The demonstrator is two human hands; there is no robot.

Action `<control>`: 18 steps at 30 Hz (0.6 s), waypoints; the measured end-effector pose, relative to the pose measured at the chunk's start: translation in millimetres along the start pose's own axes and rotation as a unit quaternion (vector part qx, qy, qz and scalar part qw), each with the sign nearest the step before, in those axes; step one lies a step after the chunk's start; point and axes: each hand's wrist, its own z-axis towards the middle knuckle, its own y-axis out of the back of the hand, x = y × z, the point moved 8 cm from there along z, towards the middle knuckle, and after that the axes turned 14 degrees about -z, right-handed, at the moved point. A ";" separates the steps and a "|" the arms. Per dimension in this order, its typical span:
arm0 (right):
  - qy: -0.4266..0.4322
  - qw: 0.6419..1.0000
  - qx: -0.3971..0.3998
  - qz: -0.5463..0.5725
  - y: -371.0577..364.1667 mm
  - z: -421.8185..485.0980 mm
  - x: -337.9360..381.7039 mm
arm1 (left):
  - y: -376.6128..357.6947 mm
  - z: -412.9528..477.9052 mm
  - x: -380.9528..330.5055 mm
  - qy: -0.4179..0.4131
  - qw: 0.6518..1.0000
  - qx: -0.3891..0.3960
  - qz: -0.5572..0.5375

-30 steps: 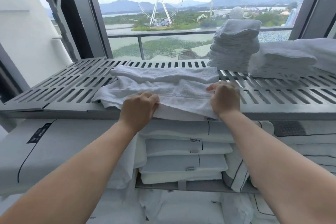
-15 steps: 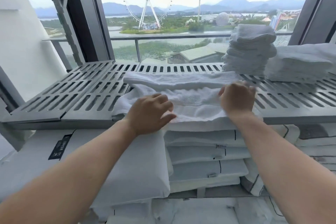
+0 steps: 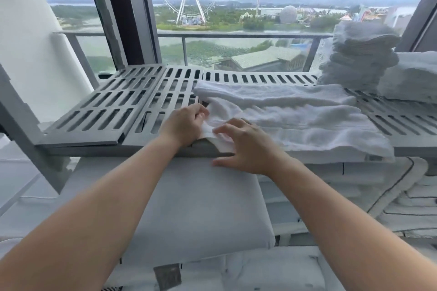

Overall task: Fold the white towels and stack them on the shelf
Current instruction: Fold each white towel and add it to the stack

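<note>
A long white towel [image 3: 295, 118], folded lengthwise, lies across the grey slotted shelf [image 3: 113, 106]. My left hand [image 3: 184, 123] grips the towel's left end, fingers curled round the cloth. My right hand [image 3: 246, 146] hovers with spread fingers over the same left end, at the shelf's front edge; its fingertips touch the cloth. A tall stack of folded white towels [image 3: 361, 59] stands at the back right of the shelf, with a lower, wider pile of folded towels [image 3: 411, 75] beside it.
Below the shelf sit white pillows [image 3: 201, 203] and folded linen with black trim [image 3: 402, 196]. Another slotted shelf runs overhead. Behind the shelf is a window with a railing. The left half of the shelf is bare grating.
Both hands have moved left along the towel to its left end. The left hand now grips that end; the right hand let go of the middle and opened over the left end.
</note>
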 end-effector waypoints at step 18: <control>-0.113 0.973 -0.117 0.163 24.1 -39.2 1.6 | 13.8 -64.4 -22.5 0.194 0.861 -0.091 -0.461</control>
